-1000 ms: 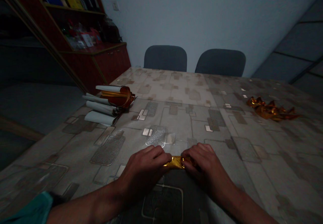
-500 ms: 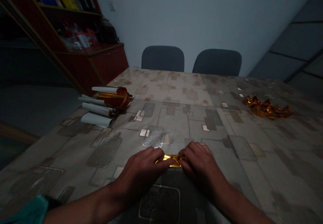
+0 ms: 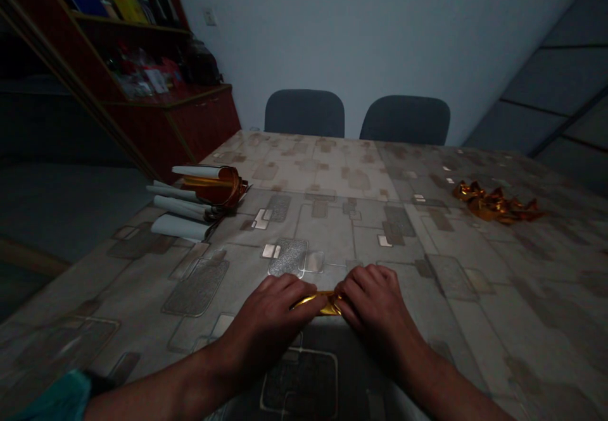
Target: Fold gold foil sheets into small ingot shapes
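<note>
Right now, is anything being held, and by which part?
A gold foil piece: the left hand grips its left end, the right hand its right end.

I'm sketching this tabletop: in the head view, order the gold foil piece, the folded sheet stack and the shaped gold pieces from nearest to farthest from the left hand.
From the left hand:
1. Gold foil piece: in its fingers.
2. Folded sheet stack: table's left side.
3. Shaped gold pieces: table's right side.
</note>
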